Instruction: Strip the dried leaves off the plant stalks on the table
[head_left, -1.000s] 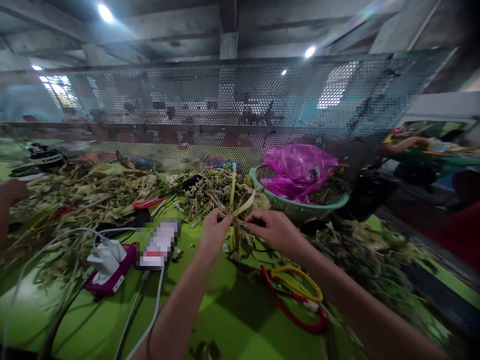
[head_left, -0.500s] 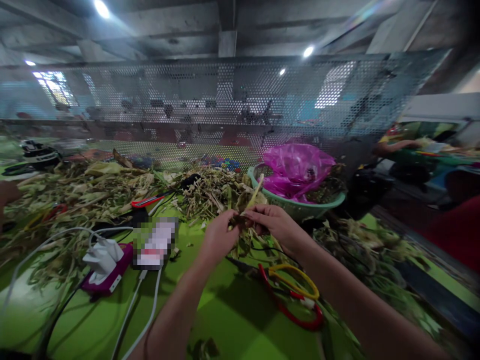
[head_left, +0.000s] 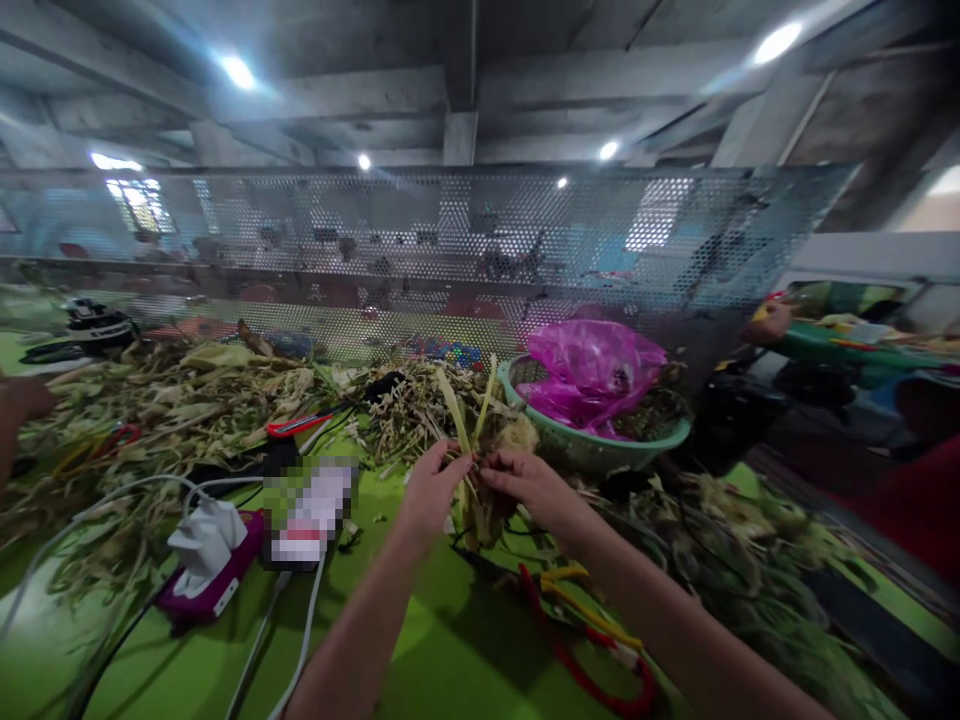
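Pale dried plant strips (head_left: 455,405) stick up in a V above my fingers, with leafy brown matter hanging below. My left hand (head_left: 433,488) pinches the strips between thumb and fingers. Close beside it, my right hand (head_left: 521,482) is closed on the same dried bunch; its fingertips partly hide the grip. A heap of dried stalks and leaves (head_left: 401,415) lies just behind my hands. Under my right forearm rests a tool with looped red and yellow handles (head_left: 592,610), partly covered by the arm.
A green basket (head_left: 622,450) with a pink plastic bag (head_left: 592,370) stands behind my right hand. Left are a phone (head_left: 311,515), a purple power strip (head_left: 214,575) with cables and a red cutter (head_left: 298,424). Another person's hand (head_left: 26,400) is at far left. A perforated metal screen (head_left: 420,240) stands behind.
The view has tilted up slightly. Two pale strips now stand apart above my fingers where one showed before. My right hand has moved lower, and more leafy matter shows around it.
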